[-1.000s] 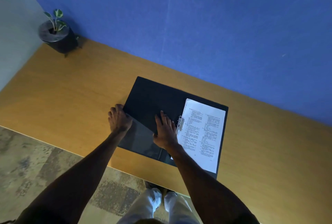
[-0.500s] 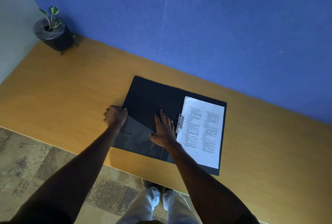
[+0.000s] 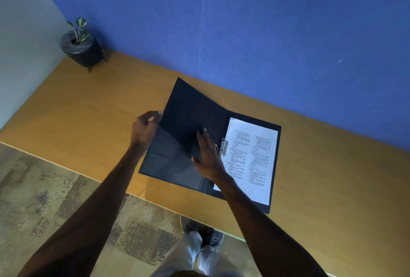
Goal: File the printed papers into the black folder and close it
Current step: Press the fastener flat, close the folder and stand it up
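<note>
The left hand (image 3: 145,129) pinched the free outer edge of the black folder's front cover (image 3: 188,112), fingers curled onto it, lifting it off the wooden desk (image 3: 93,112). The right hand (image 3: 208,156) lay flat, fingers together and extended, on the inner side near the spine, just left of the metal clip (image 3: 223,146). The printed papers (image 3: 250,159) sat clipped in the right half (long axis running away from the person), so the cover had to swing rightward over them.
</note>
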Motion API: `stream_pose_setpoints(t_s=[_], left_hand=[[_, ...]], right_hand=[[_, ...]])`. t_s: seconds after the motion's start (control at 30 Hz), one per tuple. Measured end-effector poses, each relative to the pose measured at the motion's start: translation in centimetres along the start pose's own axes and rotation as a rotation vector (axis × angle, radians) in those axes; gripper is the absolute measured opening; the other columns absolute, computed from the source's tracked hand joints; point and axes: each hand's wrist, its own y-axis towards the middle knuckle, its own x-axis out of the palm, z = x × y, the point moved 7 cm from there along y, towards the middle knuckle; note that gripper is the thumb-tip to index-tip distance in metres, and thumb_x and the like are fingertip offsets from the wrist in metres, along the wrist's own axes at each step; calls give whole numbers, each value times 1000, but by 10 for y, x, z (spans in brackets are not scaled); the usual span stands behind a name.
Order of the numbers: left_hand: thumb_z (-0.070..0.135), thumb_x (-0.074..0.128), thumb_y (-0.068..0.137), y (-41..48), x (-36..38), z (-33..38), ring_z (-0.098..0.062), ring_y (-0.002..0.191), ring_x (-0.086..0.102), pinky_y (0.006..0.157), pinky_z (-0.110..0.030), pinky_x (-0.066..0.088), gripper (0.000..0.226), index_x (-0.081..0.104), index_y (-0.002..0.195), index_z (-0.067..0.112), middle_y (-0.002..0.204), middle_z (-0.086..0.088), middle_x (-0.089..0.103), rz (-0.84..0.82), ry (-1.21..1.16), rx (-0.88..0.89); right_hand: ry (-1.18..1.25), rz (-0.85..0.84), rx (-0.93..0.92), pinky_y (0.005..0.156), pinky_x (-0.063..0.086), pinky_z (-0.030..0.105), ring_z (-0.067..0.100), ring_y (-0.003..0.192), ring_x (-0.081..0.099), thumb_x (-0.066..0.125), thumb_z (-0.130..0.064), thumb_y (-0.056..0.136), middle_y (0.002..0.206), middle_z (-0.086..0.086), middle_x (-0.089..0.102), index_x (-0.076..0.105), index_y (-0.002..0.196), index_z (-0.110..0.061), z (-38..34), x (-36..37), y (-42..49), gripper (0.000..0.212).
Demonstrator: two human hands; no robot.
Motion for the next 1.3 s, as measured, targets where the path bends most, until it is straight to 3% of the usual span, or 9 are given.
stream_pose_setpoints(t_s=[0.13,0.27,0.37,0.47,0.7,0.8,0.93,1.13,1.3], left_hand=[[57,54,109,-23,14,41,-16,72,80,54,-26,58,49,82,123,20,89,-6,84,-183,-115,110],[49,55,111,-49,51,70,-28,74,83,58,-37,65,44,83,119,16,93,-11,85,-279,-140,199],[40,59,112,-69,87,80,-39,80,84,67,-54,69,37,81,122,13,100,-14,85,-301,-67,247],[31,61,111,-93,125,93,-23,74,85,68,-50,69,25,81,121,21,106,1,84,-317,134,425],[34,60,108,-139,204,89,-22,137,67,105,-42,62,45,59,153,34,157,6,62,-471,611,760],[43,51,112,-153,238,70,-20,168,28,126,-46,43,63,32,171,33,182,10,24,-571,782,772],[49,39,115,-166,272,47,-18,174,-4,139,-46,24,75,5,177,23,185,4,-7,-632,975,769],[47,31,117,-174,291,6,-22,173,-11,142,-46,13,77,-8,175,16,184,-2,-18,-585,1092,652],[47,33,117,-177,301,-16,-23,174,-10,142,-44,14,79,-10,175,15,184,-4,-18,-537,1120,588]], right_hand=[[115,158,-55,135,28,54,27,171,16,67,-20,103,184,2,8,16,175,-18,-3,-37,-12,88],[291,262,9,90,59,41,30,117,73,54,-41,106,142,6,71,42,162,-37,3,-71,-38,57],[345,353,31,76,62,39,26,94,78,39,-57,103,109,2,82,61,137,-38,15,-94,-59,44],[510,424,71,77,65,48,21,88,81,41,-59,109,95,0,82,70,113,-26,36,-111,-80,44],[482,545,231,76,58,31,4,79,71,57,-49,109,99,-9,79,78,110,-15,114,-143,-127,39],[452,515,346,80,59,31,16,90,74,66,-32,105,105,1,80,75,109,-11,150,-143,-141,23],[483,504,469,71,56,35,27,84,71,67,-21,103,98,10,78,71,105,-5,187,-132,-154,16],[368,453,552,95,62,45,40,119,73,61,-12,103,132,18,74,60,139,-2,215,-116,-155,38],[5,264,424,130,39,43,33,163,32,59,-15,106,176,15,26,19,172,-6,213,-89,-145,77]])
